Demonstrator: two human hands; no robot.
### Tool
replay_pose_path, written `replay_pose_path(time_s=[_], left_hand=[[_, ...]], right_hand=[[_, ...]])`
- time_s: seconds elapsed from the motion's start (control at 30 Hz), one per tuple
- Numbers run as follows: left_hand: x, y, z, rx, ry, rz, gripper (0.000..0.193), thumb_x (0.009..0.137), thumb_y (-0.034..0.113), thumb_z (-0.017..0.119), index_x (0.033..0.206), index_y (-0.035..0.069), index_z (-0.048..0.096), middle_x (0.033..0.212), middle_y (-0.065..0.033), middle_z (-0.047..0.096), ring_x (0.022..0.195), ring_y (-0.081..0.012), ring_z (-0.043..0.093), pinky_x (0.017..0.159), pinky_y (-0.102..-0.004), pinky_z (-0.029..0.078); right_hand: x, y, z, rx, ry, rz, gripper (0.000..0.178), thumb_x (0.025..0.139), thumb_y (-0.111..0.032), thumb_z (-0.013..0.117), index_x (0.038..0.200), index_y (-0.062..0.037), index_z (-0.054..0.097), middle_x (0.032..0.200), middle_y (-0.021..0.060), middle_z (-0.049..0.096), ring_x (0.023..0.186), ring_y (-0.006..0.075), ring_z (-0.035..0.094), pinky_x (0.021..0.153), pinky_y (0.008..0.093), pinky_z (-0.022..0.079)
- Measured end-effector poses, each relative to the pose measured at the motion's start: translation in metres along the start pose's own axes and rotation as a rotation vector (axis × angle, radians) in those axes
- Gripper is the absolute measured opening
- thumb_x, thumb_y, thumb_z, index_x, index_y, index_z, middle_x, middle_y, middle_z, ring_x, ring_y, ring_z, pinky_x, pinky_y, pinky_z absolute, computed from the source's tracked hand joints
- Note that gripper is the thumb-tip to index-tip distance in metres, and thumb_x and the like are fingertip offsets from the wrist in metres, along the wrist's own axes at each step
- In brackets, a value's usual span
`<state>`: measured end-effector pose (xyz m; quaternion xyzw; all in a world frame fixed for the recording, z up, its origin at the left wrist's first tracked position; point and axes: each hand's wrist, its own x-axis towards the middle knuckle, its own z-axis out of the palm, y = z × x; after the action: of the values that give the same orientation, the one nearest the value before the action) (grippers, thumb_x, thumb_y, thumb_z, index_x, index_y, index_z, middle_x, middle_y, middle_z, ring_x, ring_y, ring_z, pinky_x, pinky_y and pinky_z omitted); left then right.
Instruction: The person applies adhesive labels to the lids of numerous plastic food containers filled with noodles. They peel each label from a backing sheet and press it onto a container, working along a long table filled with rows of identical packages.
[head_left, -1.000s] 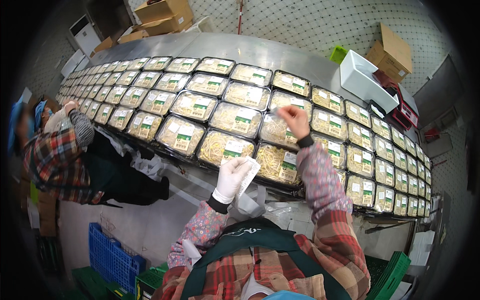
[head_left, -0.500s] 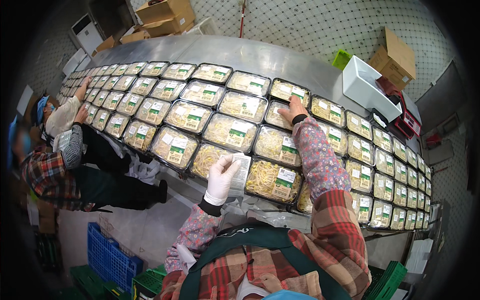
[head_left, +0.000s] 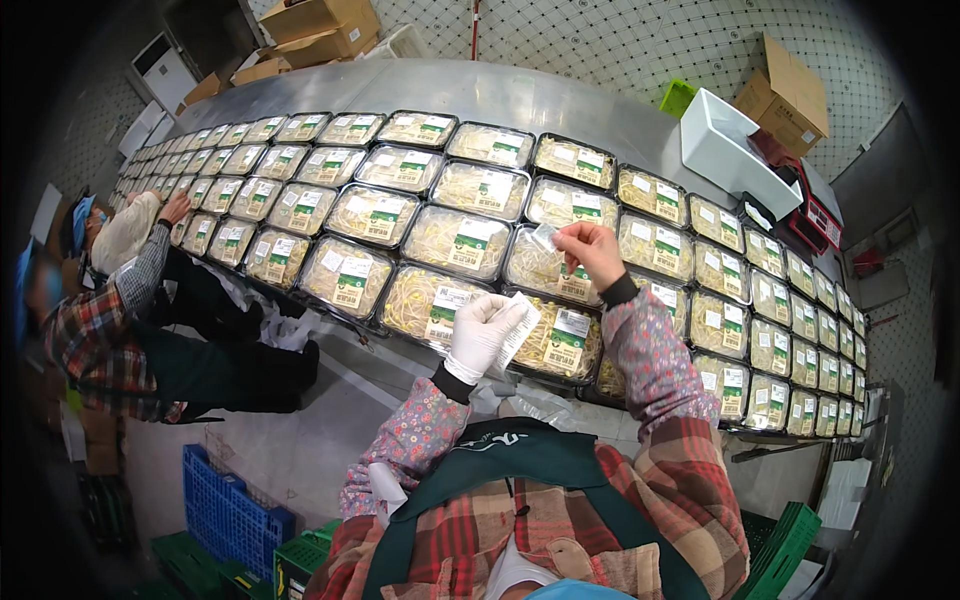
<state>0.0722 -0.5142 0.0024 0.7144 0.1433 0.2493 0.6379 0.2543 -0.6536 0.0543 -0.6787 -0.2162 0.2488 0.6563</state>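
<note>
My left hand [head_left: 482,338], in a white glove, is closed on a sheet of printed labels [head_left: 519,330] above the front row of packs. The bare right hand [head_left: 594,256] pinches a small translucent sticker [head_left: 546,236] between thumb and fingertips. That sticker hovers over a sealed bean sprout tray [head_left: 530,268] in the second row from the front; whether it touches the film, I cannot tell. Directly before me sits another bean sprout tray [head_left: 562,343], partly covered by the label sheet. The trays are black with clear tops and carry green-and-tan labels; many also bear small white stickers.
Rows of similar trays cover the long metal table [head_left: 450,82]. At the far right stand a white foam box [head_left: 720,150], a red scale [head_left: 815,215] and a cardboard carton [head_left: 785,100]. Two co-workers reach in from the left. A blue crate [head_left: 228,515] is on the floor.
My right hand has drawn back from a farther tray toward me and now shows a small sticker in its fingertips. The left hand has moved right and slightly up with the label sheet.
</note>
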Motion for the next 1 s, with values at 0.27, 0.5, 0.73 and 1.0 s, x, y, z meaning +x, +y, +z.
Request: replay_pose_path(time_s=[0.27,0.5,0.73,1.0], left_hand=[[-0.005,0.005,-0.015,-0.043,-0.024,0.025,0.010,0.083,0.007,0.058,0.087,-0.001,0.062,0.076,-0.0032,0.061,0.068,-0.0097,0.056,0.062,-0.0242,0.047],[-0.012,0.004,-0.016,-0.052,-0.038,0.034,0.010,0.083,0.007,0.059,0.088,-0.001,0.062,0.077,-0.0034,0.062,0.070,-0.0097,0.057,0.063,-0.0239,0.047],[-0.022,0.004,-0.021,-0.074,-0.068,0.021,0.011,0.083,0.007,0.059,0.090,-0.001,0.063,0.079,-0.0037,0.063,0.072,-0.0098,0.057,0.065,-0.0237,0.048],[-0.035,0.010,-0.054,-0.143,-0.065,-0.025,0.012,0.083,0.007,0.060,0.091,-0.001,0.063,0.081,-0.0040,0.063,0.073,-0.0099,0.058,0.066,-0.0234,0.048]], right_hand=[[0.021,0.005,0.013,-1.269,0.003,-0.016,0.040,0.071,-0.043,0.070,0.073,-0.0035,0.062,0.073,0.0160,0.064,0.071,0.0333,0.062,0.067,0.0402,0.049],[-0.043,-0.015,0.030,-0.092,-0.214,0.120,0.027,0.077,-0.028,0.072,0.082,-0.0034,0.062,0.067,0.0012,0.061,0.057,0.0073,0.056,0.047,0.0214,0.044],[-0.076,-0.007,0.051,0.041,-0.056,-0.030,0.015,0.079,-0.015,0.069,0.082,-0.0008,0.065,0.064,0.0012,0.061,0.047,0.0042,0.050,0.042,0.0179,0.041],[-0.076,0.030,0.047,-0.840,-0.152,-0.170,0.021,0.076,-0.027,0.067,0.076,-0.0055,0.064,0.066,0.0101,0.062,0.060,0.0243,0.060,0.056,0.0360,0.046]])
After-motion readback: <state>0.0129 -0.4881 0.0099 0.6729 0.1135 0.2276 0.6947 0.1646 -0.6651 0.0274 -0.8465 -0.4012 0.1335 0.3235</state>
